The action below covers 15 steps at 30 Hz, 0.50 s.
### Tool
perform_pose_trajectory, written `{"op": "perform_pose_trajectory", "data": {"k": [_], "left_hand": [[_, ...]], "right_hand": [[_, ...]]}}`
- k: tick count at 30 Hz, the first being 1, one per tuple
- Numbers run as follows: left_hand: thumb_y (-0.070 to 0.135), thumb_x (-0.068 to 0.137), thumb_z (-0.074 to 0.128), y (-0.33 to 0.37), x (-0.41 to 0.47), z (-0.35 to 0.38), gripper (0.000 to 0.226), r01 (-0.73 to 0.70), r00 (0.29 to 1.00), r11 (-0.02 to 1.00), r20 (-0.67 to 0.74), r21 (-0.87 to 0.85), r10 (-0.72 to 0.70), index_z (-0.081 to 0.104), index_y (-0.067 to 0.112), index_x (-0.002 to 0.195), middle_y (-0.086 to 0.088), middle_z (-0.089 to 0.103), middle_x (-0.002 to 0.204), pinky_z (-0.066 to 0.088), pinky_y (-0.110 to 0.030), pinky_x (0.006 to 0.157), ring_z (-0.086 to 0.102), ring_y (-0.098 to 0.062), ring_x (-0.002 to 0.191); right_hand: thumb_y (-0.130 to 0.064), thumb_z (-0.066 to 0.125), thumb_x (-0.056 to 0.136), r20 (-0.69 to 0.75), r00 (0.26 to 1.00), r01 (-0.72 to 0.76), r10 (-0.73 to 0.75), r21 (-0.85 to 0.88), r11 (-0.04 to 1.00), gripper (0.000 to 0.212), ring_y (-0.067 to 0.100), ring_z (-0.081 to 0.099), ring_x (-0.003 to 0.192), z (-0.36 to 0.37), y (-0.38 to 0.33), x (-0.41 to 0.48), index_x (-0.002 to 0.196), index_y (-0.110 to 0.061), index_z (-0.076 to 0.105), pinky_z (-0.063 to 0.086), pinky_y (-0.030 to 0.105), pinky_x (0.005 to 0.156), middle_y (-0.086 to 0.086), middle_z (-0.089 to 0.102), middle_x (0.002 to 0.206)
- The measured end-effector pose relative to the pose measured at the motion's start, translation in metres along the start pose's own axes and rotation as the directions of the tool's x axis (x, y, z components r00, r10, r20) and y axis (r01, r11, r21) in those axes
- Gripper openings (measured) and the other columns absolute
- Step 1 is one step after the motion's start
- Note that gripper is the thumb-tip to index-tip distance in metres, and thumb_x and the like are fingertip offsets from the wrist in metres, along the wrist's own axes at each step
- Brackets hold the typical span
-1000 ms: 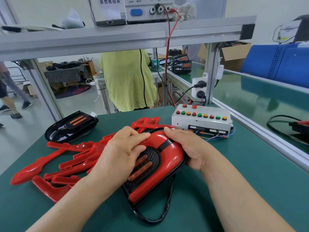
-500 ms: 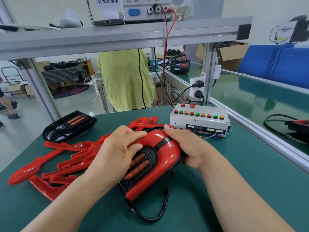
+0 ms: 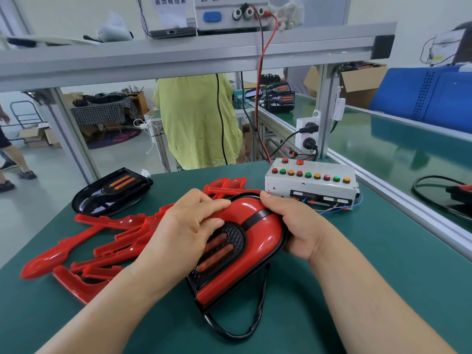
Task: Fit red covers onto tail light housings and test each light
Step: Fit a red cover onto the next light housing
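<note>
Mid-tabletop (image 3: pixel 357 277), between left hand (image 3: pixel 189 226) and right hand (image 3: pixel 293 223) — housing (image 3: pixel 231 235) with cover (image 3: pixel 258 241) on top, cable (image 3: pixel 255 320) looping toward the near edge. Left of it, pile of covers (image 3: pixel 102 241); behind that, by the far left corner, second housing (image 3: pixel 112 192). Button box (image 3: pixel 311 185) near the far right corner.

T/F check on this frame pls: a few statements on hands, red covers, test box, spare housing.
1. The left hand presses on the glossy red plastic cover while the right hand grips that light's side. True.
2. The white test box with coloured buttons sits left of the hands. False: it stands behind them, to the right.
3. A bare black tail light housing lies at the far left of the green table. True.
4. The pile of loose red covers is held in the right hand. False: it lies on the table, left of the left hand.
</note>
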<state>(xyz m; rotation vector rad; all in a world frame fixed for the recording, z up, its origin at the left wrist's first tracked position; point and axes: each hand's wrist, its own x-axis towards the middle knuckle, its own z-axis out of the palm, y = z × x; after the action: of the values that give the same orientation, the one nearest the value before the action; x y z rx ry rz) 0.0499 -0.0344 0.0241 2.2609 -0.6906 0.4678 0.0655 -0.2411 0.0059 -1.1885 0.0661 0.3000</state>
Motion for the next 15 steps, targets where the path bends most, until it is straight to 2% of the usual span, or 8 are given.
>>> {"op": "perform_pose_trajectory", "data": {"k": [4, 6, 9, 12, 15], "left_hand": [[0.007, 0.092, 0.065, 0.001, 0.0, -0.002, 0.034, 0.006, 1.0, 1.0, -0.01, -0.013, -0.006, 0.071, 0.027, 0.118, 0.017, 0.055, 0.093, 0.038, -0.006, 0.079, 0.056, -0.002, 0.093], [0.006, 0.092, 0.065, 0.002, -0.001, 0.0, 0.033, -0.004, 1.0, 1.0, -0.022, -0.011, 0.004, 0.071, 0.024, 0.119, 0.014, 0.056, 0.094, 0.038, -0.006, 0.081, 0.056, -0.002, 0.095], [0.003, 0.091, 0.066, 0.002, -0.002, 0.004, 0.034, -0.026, 0.998, 1.0, -0.049, 0.006, 0.026, 0.07, 0.019, 0.121, 0.008, 0.056, 0.095, 0.041, -0.01, 0.084, 0.057, -0.007, 0.094], [0.0, 0.09, 0.066, 0.001, -0.003, 0.008, 0.035, -0.07, 0.995, 0.996, -0.062, 0.052, 0.073, 0.07, 0.017, 0.121, 0.003, 0.056, 0.094, 0.044, -0.021, 0.085, 0.057, -0.014, 0.093], [-0.002, 0.09, 0.066, 0.001, -0.003, 0.008, 0.036, -0.095, 0.993, 0.993, -0.069, 0.067, 0.099, 0.07, 0.015, 0.121, 0.001, 0.056, 0.094, 0.045, -0.02, 0.084, 0.058, -0.016, 0.093]], "right_hand": [[-0.045, 0.049, 0.1, -0.01, 0.999, 0.033, -0.034, -0.066, 0.997, 0.046, 0.032, 0.071, 0.1, 0.002, 0.0, 0.0, 0.119, -0.008, 0.069, 0.057, 0.044, 0.09, 0.017, 0.074, 0.11], [-0.049, 0.051, 0.097, -0.007, 0.999, 0.05, -0.051, -0.081, 0.995, 0.051, 0.037, 0.068, 0.108, 0.003, 0.002, 0.001, 0.12, -0.007, 0.068, 0.053, 0.05, 0.097, 0.018, 0.073, 0.111], [-0.049, 0.054, 0.095, 0.002, 0.998, 0.063, -0.063, -0.085, 0.994, 0.051, 0.04, 0.066, 0.11, 0.005, 0.002, 0.0, 0.118, -0.006, 0.069, 0.052, 0.052, 0.099, 0.02, 0.072, 0.112], [-0.048, 0.054, 0.096, -0.013, 0.998, 0.055, -0.056, -0.091, 0.994, 0.051, 0.035, 0.069, 0.101, 0.005, 0.001, -0.001, 0.118, -0.005, 0.069, 0.055, 0.046, 0.092, 0.019, 0.073, 0.109], [-0.047, 0.061, 0.09, 0.018, 0.998, 0.066, -0.064, -0.094, 0.993, 0.051, 0.029, 0.072, 0.088, 0.004, 0.001, -0.001, 0.114, -0.004, 0.071, 0.059, 0.039, 0.079, 0.02, 0.074, 0.107]]}}
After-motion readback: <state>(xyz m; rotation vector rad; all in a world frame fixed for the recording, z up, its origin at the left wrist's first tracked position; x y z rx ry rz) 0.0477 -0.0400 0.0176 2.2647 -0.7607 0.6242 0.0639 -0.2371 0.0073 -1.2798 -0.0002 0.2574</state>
